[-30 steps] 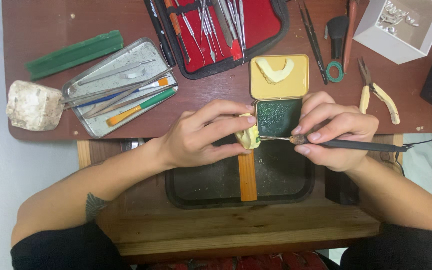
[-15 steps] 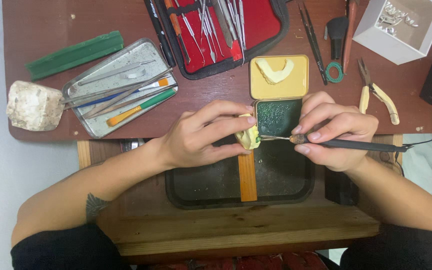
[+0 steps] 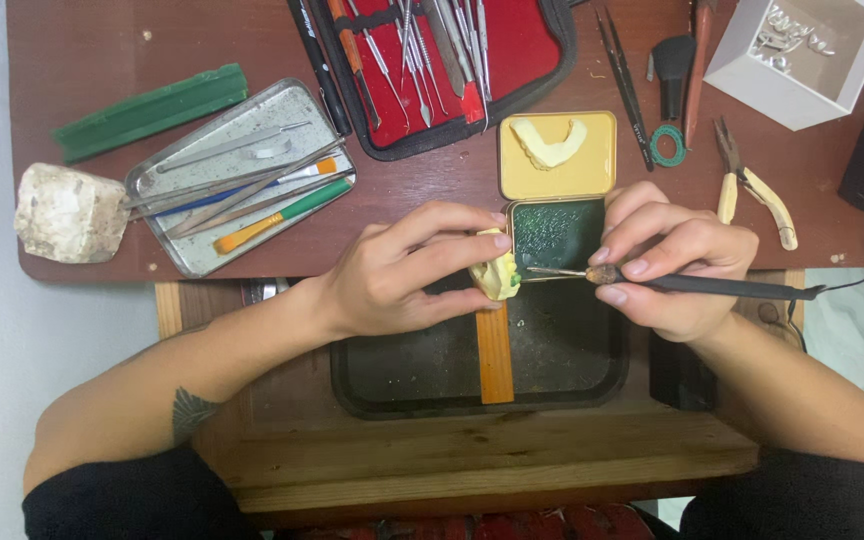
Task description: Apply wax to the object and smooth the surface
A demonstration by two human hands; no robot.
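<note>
Nothing had shifted: my left hand (image 3: 407, 270) fingers stayed clamped on the yellow cast (image 3: 497, 275); right hand (image 3: 677, 260) fingers pinched the heated stylus (image 3: 692, 286) beside it.

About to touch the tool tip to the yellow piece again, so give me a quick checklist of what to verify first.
1. Left hand grips the yellow piece between thumb and fingers: ok.
2. Right hand holds the black tool like a pen: ok.
3. Metal tip points at the piece: ok; contact: cannot tell.
4. Open tin of green material sits right behind the tip: ok.
5. Dark tray lies under both hands: ok.
6. Tool cord trails off right, clear of the pliers: ok.
</note>
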